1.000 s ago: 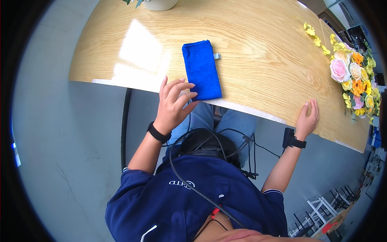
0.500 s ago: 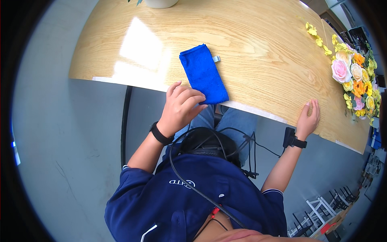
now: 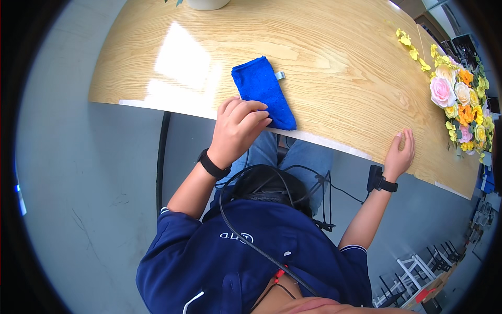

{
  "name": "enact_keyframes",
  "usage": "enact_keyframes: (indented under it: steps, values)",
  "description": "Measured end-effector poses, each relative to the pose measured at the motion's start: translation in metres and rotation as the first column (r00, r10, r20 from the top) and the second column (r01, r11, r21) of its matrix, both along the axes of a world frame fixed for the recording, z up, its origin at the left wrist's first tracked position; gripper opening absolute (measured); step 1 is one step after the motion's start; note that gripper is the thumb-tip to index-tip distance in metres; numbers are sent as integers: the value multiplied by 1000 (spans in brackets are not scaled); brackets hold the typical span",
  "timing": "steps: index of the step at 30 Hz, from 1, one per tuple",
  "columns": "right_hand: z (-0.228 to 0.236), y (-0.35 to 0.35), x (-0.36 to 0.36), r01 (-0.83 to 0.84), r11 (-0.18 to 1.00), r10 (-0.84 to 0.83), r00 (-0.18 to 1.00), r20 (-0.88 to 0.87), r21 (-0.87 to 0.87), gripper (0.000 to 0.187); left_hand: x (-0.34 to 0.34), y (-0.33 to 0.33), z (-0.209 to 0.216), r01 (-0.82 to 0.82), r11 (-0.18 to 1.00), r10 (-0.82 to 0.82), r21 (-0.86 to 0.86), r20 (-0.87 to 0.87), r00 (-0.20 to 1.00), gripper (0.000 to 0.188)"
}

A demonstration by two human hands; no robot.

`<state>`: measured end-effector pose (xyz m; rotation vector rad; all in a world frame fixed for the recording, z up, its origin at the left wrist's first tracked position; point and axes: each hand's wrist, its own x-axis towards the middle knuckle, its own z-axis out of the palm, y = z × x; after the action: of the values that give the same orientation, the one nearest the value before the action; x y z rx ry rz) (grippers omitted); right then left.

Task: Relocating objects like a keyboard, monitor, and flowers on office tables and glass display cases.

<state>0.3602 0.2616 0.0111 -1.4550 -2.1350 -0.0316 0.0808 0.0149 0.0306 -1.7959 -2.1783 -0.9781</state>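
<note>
A folded blue cloth (image 3: 261,81) lies at a slant on the wooden table, its near end by the front edge. From its right side sticks a small pale tag (image 3: 280,75). My left hand (image 3: 238,123) is at the cloth's near left corner, fingers curled and thumb brought toward them in a pinch; that corner is hidden behind the fingers. Further right, my right hand (image 3: 400,153) rests on the table's edge with its fingers stretched out and nothing in it. Each wrist wears a black band.
The wooden table (image 3: 334,57) has a pale strip along its front edge. Artificial flowers (image 3: 460,102) stand at the right. A white pot (image 3: 208,4) is at the far edge of view. Black cables (image 3: 329,196) hang across my lap.
My left hand has moved up and slightly right over the near end of the cloth. That end has shifted a little away from me. My right hand stays put.
</note>
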Motion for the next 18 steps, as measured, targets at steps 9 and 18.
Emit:
enact_keyframes:
  steps: [9, 18]
  values:
    - [1, -1, -1, -2, 1000, 2, 1000, -9, 6, 26, 3, -4, 6, -33, 992, 29, -120, -27, 999, 31]
    - [3, -2, -3, -7, 1000, 7, 1000, 10, 26, 26, -3, 3, 16, -5, 988, 7, -154, 13, 1000, 25]
